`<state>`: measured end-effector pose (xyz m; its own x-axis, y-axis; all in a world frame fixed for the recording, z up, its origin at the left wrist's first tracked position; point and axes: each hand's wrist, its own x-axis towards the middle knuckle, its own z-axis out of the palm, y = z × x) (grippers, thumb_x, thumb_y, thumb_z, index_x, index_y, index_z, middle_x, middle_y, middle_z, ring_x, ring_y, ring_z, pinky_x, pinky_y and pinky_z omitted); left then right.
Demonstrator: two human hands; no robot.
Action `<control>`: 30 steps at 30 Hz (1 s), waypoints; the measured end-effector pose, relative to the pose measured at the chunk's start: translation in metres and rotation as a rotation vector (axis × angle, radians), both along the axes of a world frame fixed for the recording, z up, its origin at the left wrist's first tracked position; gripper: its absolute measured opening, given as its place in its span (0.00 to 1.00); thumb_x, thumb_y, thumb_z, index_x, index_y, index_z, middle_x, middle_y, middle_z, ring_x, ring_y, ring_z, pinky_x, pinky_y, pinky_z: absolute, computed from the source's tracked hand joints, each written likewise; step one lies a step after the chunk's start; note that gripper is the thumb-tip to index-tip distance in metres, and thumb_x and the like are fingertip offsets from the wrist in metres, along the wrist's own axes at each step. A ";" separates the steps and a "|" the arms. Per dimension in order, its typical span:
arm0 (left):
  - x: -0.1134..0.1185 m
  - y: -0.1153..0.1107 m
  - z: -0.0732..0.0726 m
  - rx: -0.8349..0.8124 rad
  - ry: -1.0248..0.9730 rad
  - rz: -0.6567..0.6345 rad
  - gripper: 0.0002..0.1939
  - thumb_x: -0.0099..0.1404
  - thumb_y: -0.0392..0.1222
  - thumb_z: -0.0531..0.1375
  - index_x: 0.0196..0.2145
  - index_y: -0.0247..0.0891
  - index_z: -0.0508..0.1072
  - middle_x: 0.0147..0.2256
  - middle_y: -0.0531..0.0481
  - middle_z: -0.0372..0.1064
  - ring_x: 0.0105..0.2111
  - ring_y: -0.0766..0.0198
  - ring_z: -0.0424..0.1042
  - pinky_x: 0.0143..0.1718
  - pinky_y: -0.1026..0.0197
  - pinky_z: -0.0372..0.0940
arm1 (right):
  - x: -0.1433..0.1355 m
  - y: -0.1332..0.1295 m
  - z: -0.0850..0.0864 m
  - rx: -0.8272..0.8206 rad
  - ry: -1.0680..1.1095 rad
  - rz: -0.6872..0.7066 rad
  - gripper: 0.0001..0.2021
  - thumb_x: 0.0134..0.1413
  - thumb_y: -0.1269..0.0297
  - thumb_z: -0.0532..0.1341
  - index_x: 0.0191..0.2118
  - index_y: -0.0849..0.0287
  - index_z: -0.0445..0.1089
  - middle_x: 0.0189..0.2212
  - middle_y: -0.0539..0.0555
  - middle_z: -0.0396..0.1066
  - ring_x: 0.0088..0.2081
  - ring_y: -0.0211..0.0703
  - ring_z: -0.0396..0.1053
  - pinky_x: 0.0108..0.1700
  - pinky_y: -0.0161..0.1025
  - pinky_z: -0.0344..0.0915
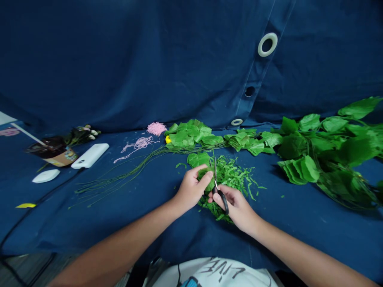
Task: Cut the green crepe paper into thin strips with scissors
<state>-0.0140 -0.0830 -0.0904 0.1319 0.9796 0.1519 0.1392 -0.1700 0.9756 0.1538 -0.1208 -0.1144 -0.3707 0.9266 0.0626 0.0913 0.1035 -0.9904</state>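
Observation:
Near the middle, my left hand (191,187) pinches a green leaf (208,180) between thumb and fingers. My right hand (231,201) is closed on the black handles of a pair of scissors (223,200), whose blades point up and away, slightly parted beside the held leaf. Under and around both hands lies a pile of green shreds (235,175). A single leaf (198,159) rests just beyond my left hand. Behind it are stacked green leaves (190,133) on a bundle of thin green stems (140,165).
Leafy vines (338,143) spread over the right side. Pink strands (140,142) and a pink clump (156,128) lie at the back left. Further left are a white power bank (90,156) with a black cable, a brown cup (61,156) and a white oval object (46,176).

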 end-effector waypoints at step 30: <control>0.000 0.001 -0.011 -0.026 0.023 0.024 0.19 0.64 0.52 0.61 0.44 0.34 0.73 0.21 0.55 0.64 0.16 0.71 0.58 0.17 0.68 0.53 | 0.000 0.000 -0.003 -0.004 -0.012 -0.029 0.20 0.58 0.46 0.63 0.32 0.61 0.73 0.22 0.48 0.65 0.24 0.36 0.56 0.26 0.33 0.53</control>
<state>-0.0138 -0.0818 -0.1014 0.1116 0.9861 0.1232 0.1653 -0.1406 0.9762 0.1540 -0.1209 -0.1174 -0.3442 0.9373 0.0545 0.1065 0.0966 -0.9896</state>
